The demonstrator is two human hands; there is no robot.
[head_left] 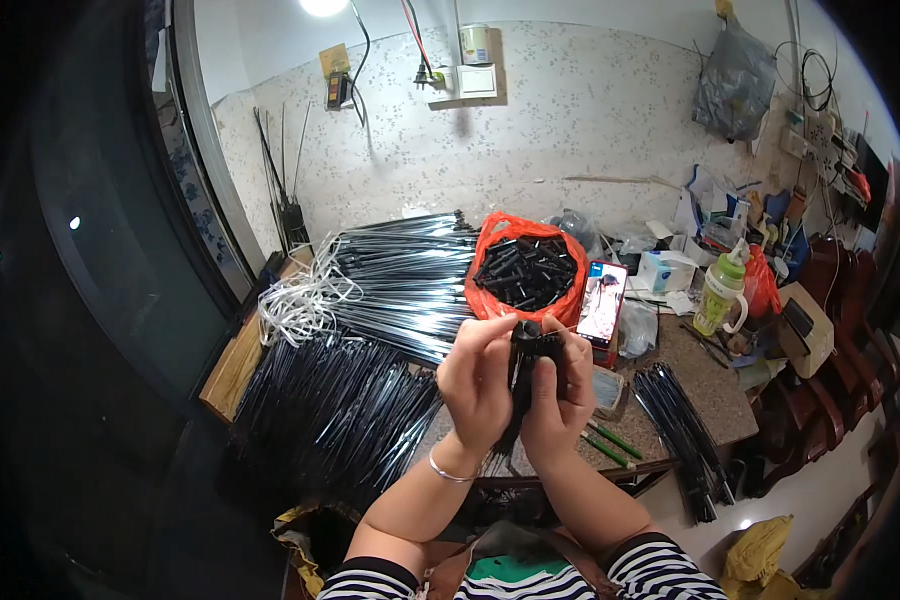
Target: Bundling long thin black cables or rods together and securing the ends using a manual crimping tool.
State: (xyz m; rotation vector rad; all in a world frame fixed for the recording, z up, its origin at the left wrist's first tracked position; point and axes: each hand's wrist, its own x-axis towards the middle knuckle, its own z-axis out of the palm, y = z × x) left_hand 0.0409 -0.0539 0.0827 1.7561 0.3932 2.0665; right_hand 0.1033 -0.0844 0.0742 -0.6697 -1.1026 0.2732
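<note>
Just in front of the red plastic bag (577, 238), both my hands are closed around a bunch of thin black strands (523, 385) that hangs down between them. My left hand (478, 388) pinches near the top of the bunch with thumb and forefinger. On the other side, my right hand (565, 392) grips it with the thumb raised along the front. A dark piece shows at the top, too small to name. Short black tubes (530, 272) fill the bag.
Left of the bag lie long shiny dark rods (400, 285) with white ties (310, 295), above thinner black rods (335, 410). A lit phone (602, 305), green-lidded bottle (720, 295), green sticks (610, 445) and another rod bundle (680, 435) overhanging the table edge are to the right.
</note>
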